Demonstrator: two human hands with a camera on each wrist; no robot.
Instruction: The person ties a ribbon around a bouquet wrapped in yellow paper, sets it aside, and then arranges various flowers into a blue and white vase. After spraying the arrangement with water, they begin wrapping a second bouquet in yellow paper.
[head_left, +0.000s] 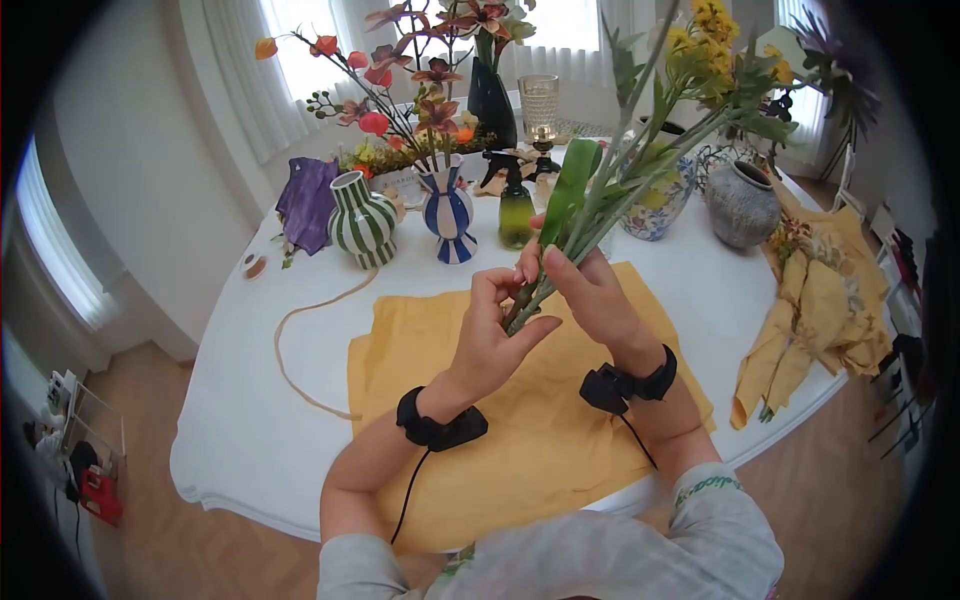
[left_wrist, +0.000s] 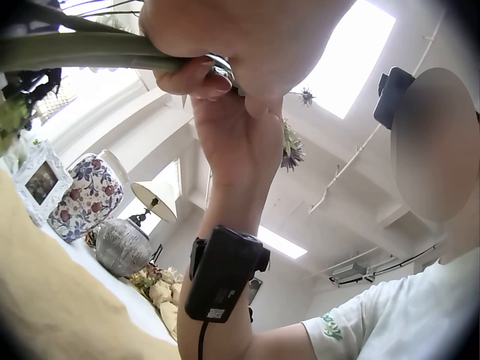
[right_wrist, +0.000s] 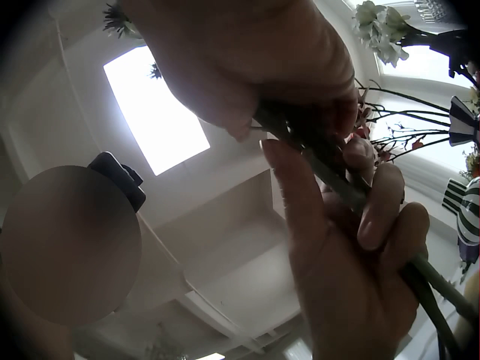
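Both hands hold a bunch of artificial flowers [head_left: 605, 190] tilted up to the right over the table. Yellow blossoms [head_left: 708, 38] and a spiky purple bloom [head_left: 838, 75] top the long green stems [right_wrist: 433, 289]. My left hand [head_left: 488, 330] curls its fingers round the lower stem ends, its thumb pointing across to the right. Higher on the stems, my right hand [head_left: 598, 305] grips them beside a broad green leaf [head_left: 572, 190]. In the right wrist view, the left hand's fingers [right_wrist: 382, 206] wrap the stems. Underneath lies a yellow cloth [head_left: 480, 430].
Behind stand a green-striped vase [head_left: 363, 225], a blue-striped vase [head_left: 450, 217] with orange flowers, a green spray bottle [head_left: 516, 215], a floral vase [head_left: 660, 200] and a grey vase [head_left: 742, 205]. A wrapped yellow bouquet [head_left: 815, 315] lies right. A tan ribbon [head_left: 283, 345] curves left.
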